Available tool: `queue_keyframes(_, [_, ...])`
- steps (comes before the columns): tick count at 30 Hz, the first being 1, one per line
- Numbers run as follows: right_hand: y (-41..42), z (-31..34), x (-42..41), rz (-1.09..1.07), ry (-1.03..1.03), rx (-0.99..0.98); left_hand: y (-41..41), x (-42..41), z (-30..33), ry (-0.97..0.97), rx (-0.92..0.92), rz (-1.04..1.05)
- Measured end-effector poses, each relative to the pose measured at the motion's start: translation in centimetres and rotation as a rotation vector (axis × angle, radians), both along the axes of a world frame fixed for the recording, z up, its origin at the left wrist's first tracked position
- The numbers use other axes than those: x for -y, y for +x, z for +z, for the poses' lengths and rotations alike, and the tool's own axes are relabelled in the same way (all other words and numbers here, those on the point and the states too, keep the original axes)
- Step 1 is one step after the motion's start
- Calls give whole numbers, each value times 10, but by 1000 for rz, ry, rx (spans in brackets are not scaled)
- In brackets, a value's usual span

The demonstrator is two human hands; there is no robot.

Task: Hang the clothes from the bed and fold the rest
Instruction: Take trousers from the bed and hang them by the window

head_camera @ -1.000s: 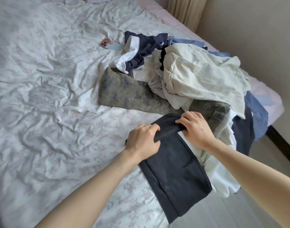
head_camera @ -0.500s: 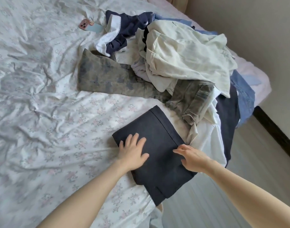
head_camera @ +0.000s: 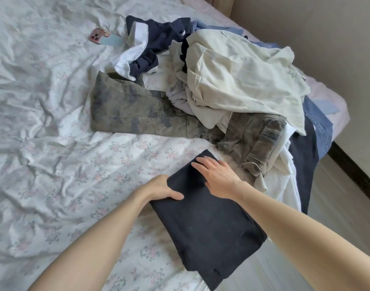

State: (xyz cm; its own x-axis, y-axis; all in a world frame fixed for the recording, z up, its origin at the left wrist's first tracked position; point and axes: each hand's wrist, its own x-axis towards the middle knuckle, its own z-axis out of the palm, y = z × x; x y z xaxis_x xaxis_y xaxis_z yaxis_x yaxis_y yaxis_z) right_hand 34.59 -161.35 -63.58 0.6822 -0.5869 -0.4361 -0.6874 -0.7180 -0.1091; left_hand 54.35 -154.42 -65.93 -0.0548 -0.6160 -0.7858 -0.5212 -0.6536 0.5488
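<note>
While the dark folded garment (head_camera: 203, 219) lies at the near right edge of the bed (head_camera: 43, 143), both hands are on it. The right hand (head_camera: 216, 176) rests flat on its far end, fingers straight and spread, pointing left and away. The left hand (head_camera: 162, 189) holds the garment's left edge: the thumb lies over the top of the cloth, and the fingers go out of sight beneath the edge (so how far they curl cannot be told). The two hands are near each other, with a strip of dark cloth between them.

The garment is a charcoal, almost black piece folded into a long rectangle that runs slantwise, its far corner toward the pile of clothes (head_camera: 232, 85) and its near corner hanging just past the mattress edge over the pale floor (head_camera: 337, 206). A seam line shows along its right side, and a few light specks dot the cloth.

Just beyond it lie camouflage trousers (head_camera: 138, 110), stretched left to right, their right end crumpled under a cream shirt (head_camera: 243, 76). Farther off sit a navy piece with white trim (head_camera: 154, 38) and blue denim (head_camera: 318, 120) at the right edge. A phone in a pink case (head_camera: 97, 37) lies on the flowered sheet, far left of the pile.
</note>
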Motion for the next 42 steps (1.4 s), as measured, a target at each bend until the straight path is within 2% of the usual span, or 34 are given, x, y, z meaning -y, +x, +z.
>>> queue_keyframes(3, [26,9,18,153,4,-165,-7,-9,7,-146,4,-56])
queue_keyframes(6, [46,22,36,164,121,-357,-10,-15,16,-227,-7,-59])
queue_keyframes(10, [56,45,44,176,127,-414,-4,-14,30,-221,31,-100])
queue_keyframes(13, [65,63,46,195,59,-341,12,-10,49,-245,71,-92])
queue_keyframes(17, [101,95,55,164,-57,-149,57,4,89,-299,185,-43])
queue_keyframes(23, [158,136,62,114,-310,142,116,19,156,-433,573,5])
queue_keyframes(26, [165,143,53,94,-391,245,117,8,168,-534,809,1])
queue_keyframes(28, [157,140,41,91,-408,285,106,-5,166,-592,889,-14])
queue_keyframes(32, [119,129,14,79,-413,315,71,-36,154,-684,883,-37])
queue_keyframes(37, [47,119,-28,-7,-421,395,17,-69,145,-817,765,-134])
queue_keyframes(42, [-14,88,-75,-108,-377,357,-36,-99,116,-775,649,-371])
